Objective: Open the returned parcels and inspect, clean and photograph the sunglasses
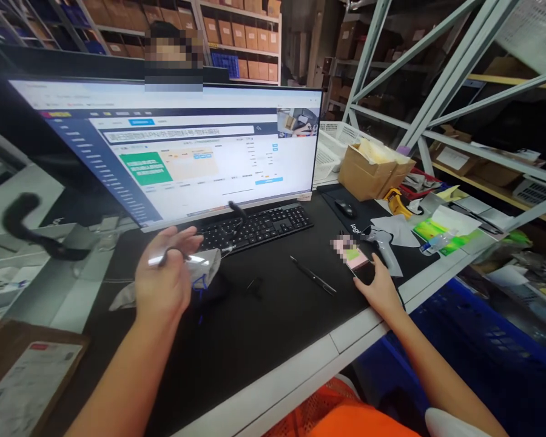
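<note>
My left hand (pixel 164 276) is raised over the left side of the black desk mat (pixel 264 340), fingers closed around a clear plastic bag (pixel 208 265) with blue markings. What the bag contains is hard to make out. At the right of the mat, my right hand (pixel 382 288) grips the lower end of a phone (pixel 363 267) with its screen lit. A black pen (pixel 313 276) lies on the mat between my hands. Just beyond the phone rests a grey handheld scanner (pixel 388 250).
A lit monitor (pixel 218 164) stands behind a black keyboard (pixel 264 227), with a mouse (pixel 346 208) to the right. Further right are a cardboard box (pixel 364 173) and a yellow tape dispenser (pixel 395 203). A parcel (pixel 31 376) sits front left; a person (pixel 173 51) is behind the monitor.
</note>
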The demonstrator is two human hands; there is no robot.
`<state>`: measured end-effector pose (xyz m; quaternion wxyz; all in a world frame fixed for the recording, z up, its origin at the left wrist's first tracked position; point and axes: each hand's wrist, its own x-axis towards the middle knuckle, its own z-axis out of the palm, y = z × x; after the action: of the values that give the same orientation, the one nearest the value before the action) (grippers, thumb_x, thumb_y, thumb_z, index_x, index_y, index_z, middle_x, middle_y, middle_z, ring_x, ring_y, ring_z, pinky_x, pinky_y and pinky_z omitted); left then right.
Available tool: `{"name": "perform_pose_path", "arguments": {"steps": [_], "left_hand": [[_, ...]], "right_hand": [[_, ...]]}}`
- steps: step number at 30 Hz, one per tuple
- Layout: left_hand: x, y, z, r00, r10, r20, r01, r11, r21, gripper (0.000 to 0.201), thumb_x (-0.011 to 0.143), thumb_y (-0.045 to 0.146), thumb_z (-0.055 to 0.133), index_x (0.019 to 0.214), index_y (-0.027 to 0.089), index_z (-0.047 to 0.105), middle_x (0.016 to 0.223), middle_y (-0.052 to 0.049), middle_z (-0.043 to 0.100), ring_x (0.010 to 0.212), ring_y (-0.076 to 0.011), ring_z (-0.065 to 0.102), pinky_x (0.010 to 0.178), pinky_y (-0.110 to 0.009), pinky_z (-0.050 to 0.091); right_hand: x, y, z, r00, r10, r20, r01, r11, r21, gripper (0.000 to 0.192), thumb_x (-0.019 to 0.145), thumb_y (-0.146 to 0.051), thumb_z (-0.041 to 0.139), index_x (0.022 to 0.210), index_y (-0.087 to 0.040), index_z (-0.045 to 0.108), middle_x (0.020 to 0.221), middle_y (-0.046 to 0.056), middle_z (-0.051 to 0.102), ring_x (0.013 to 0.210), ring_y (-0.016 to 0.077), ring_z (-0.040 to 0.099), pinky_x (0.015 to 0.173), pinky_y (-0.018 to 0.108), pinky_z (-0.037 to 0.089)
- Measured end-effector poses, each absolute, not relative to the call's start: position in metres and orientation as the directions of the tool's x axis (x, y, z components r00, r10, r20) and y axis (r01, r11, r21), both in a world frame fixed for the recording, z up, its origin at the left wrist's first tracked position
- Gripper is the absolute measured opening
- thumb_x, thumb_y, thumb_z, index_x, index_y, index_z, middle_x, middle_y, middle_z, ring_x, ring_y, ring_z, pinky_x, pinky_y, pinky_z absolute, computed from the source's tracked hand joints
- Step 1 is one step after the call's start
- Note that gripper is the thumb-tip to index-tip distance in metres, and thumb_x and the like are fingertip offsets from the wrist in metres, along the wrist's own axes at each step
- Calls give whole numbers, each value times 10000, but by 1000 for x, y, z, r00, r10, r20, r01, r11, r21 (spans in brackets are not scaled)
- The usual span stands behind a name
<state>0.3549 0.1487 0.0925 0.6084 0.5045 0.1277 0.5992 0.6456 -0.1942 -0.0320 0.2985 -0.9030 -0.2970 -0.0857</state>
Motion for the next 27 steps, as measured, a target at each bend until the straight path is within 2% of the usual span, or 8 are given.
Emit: {"name": "perform_pose_path", "arguments": {"steps": [4, 7, 11, 14, 18, 22, 25, 27], "left_hand": [[357, 144, 90, 199, 877, 437, -620, -232, 750, 458, 693, 461, 888, 1060, 236, 733, 1033, -41, 778, 972, -174, 721, 831, -259, 524], [360, 134, 89, 189, 912, 363, -612, -180, 770, 404, 731, 448, 865, 1051, 247, 721, 1063, -46, 773, 1075, -172, 692, 862, -254, 499], [369, 113, 86, 299, 926, 231, -590, -11, 808, 420, 763, 501, 824, 1074, 252, 691, 1113, -71, 764, 1155, -206, 665, 936, -312, 485], [370, 104, 85, 460, 871, 174, -597, 158, 787, 469, 772, 534, 806, 1123, 255, 665, 1177, -81, 745, 1208, -239, 647, 966, -345, 487], [358, 113, 91, 602, 782, 162, -596, 305, 742, 549, 713, 556, 843, 1133, 264, 642, 1299, -77, 694, 1170, -285, 674, 960, -400, 522], [346, 127, 99, 593, 785, 181, -623, 304, 721, 544, 705, 519, 863, 1122, 255, 636, 1296, -75, 694, 1132, -264, 687, 885, -351, 561], [346, 129, 101, 497, 848, 185, -673, 242, 698, 523, 719, 508, 857, 1124, 259, 638, 1165, -54, 745, 997, -209, 724, 813, -303, 574], [348, 130, 101, 437, 882, 178, -701, 210, 682, 507, 722, 496, 859, 1118, 262, 643, 1100, -38, 761, 921, -185, 734, 805, -296, 576]], "right_hand": [[644, -204, -17, 840, 443, 314, 540, -618, -572, 963, 746, -490, 707, 1531, -94, 314, 1313, 206, 584, 1218, 374, 583, 1057, 554, 466], [625, -203, -4, 796, 483, 365, 600, -553, -578, 940, 745, -496, 726, 1522, -144, 330, 1337, 194, 572, 1235, 379, 578, 1051, 572, 471], [574, -172, 27, 553, 683, 477, 800, -276, -533, 843, 790, -411, 739, 1505, -233, 331, 1404, 162, 535, 1293, 341, 553, 1083, 533, 475], [540, -133, 55, 317, 817, 482, 852, -22, -522, 814, 786, -338, 758, 1483, -262, 344, 1399, 150, 533, 1284, 318, 562, 1085, 493, 492], [526, -87, 78, 67, 825, 562, 833, 263, -486, 868, 755, -299, 781, 1490, -280, 319, 1398, 153, 516, 1305, 334, 540, 1086, 518, 491], [528, -59, 80, 17, 799, 601, 760, 380, -527, 893, 758, -248, 790, 1507, -326, 311, 1436, 124, 488, 1364, 317, 487, 1137, 531, 443], [522, -42, 76, 121, 767, 630, 674, 403, -619, 893, 793, -269, 764, 1531, -383, 276, 1630, 67, 268, 1511, 330, 281, 1212, 587, 312], [514, -30, 73, 220, 761, 610, 501, 448, -740, 855, 841, -324, 703, 1547, -426, 233, 1702, -17, 46, 1534, 336, 236, 1207, 597, 315]]}}
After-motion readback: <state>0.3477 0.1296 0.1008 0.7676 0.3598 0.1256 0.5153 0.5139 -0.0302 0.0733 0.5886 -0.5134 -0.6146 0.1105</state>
